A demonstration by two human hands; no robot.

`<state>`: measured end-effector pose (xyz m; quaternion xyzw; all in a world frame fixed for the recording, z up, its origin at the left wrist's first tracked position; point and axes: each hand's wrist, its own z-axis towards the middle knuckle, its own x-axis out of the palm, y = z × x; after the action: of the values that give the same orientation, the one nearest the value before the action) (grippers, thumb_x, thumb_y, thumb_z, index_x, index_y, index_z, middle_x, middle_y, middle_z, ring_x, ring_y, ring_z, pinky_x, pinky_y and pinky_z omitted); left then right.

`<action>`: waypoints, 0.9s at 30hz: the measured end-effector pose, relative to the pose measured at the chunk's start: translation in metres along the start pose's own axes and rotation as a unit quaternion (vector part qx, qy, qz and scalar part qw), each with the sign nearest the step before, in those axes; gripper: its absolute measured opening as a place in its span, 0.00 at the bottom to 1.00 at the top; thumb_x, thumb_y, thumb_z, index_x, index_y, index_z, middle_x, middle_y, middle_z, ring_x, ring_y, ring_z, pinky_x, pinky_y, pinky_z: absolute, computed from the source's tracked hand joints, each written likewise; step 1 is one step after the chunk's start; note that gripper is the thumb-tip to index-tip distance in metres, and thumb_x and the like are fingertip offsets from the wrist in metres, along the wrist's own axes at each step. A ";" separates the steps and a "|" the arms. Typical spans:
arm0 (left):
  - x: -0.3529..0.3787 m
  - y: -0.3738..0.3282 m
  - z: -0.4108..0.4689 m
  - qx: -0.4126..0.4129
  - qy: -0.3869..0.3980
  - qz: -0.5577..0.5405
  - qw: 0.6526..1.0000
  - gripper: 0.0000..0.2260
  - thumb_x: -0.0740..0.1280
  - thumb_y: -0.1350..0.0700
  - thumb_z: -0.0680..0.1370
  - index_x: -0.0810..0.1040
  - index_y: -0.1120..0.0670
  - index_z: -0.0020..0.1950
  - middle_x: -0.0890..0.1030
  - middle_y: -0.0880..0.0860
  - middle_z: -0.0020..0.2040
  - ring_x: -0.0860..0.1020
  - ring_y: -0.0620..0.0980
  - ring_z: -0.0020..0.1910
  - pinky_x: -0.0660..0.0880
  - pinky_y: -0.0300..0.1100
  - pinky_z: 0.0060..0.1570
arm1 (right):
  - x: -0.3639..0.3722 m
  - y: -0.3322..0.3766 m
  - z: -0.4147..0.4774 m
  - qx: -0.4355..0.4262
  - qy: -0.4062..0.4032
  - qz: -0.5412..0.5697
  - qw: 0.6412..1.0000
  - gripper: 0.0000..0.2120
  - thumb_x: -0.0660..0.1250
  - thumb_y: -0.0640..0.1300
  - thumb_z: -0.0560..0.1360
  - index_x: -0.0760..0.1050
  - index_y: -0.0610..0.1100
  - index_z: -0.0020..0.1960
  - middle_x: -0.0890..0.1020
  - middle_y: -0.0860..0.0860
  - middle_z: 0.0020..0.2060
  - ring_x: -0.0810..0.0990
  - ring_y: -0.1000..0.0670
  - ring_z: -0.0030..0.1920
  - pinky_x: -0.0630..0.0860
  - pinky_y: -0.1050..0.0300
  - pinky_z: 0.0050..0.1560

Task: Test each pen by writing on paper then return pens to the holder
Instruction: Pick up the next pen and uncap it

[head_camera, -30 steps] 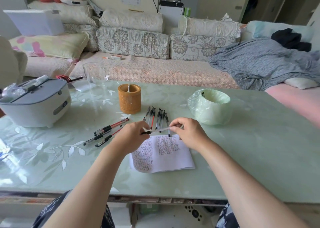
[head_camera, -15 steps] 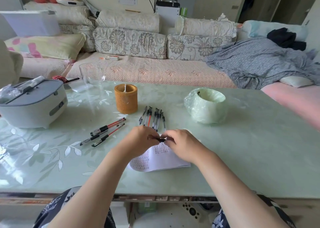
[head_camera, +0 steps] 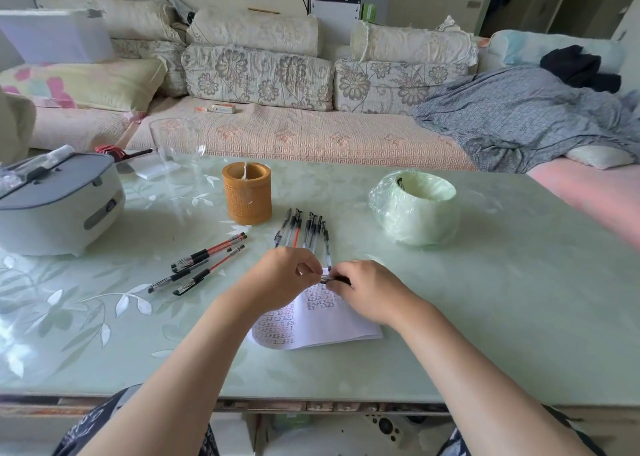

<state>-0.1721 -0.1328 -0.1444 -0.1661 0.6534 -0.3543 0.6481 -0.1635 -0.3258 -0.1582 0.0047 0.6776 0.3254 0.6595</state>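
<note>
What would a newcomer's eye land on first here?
The two hands meeting in the centre: the left hand and right hand both pinch a slim dark-tipped pen just above a white sheet of paper covered in small writing. Behind them lies a neat row of clear-barrelled pens, with a round tan woven pen holder further back and a loose group of red and black pens to the left.

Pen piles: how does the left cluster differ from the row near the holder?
The left cluster lies diagonally and spread out, mostly with red refills. The row lies tight, side by side, pointing away, mostly dark with one red. Both lie flat on the table, outside the holder.
</note>
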 end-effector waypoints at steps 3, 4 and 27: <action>0.004 0.001 0.005 0.009 0.006 0.010 1.000 0.05 0.70 0.56 0.75 0.79 0.45 0.42 0.82 0.43 0.39 0.79 0.41 0.39 0.74 0.30 0.38 | 0.003 -0.004 0.007 -0.011 0.006 -0.004 1.000 0.09 0.62 0.50 0.80 0.75 0.47 0.45 0.77 0.51 0.39 0.75 0.46 0.43 0.72 0.50 0.43; 0.005 0.001 0.008 0.010 0.009 0.009 1.000 0.05 0.71 0.55 0.75 0.79 0.45 0.42 0.83 0.44 0.39 0.80 0.42 0.39 0.75 0.33 0.39 | 0.003 -0.005 0.008 -0.015 0.007 -0.007 1.000 0.09 0.61 0.50 0.80 0.76 0.47 0.46 0.78 0.49 0.40 0.75 0.45 0.44 0.73 0.49 0.45; 0.003 0.016 0.022 -0.020 0.073 0.163 0.984 0.03 0.68 0.52 0.77 0.77 0.46 0.50 0.80 0.44 0.47 0.78 0.45 0.45 0.78 0.42 0.48 | -0.002 -0.026 0.005 0.056 -0.053 0.204 0.976 0.15 0.60 0.32 0.76 0.75 0.52 0.42 0.77 0.55 0.32 0.73 0.51 0.32 0.72 0.59 0.34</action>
<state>-0.1477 -0.1292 -0.1552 -0.0440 0.7244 -0.2420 0.6441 -0.1477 -0.3446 -0.1673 0.1969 0.6437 0.4145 0.6125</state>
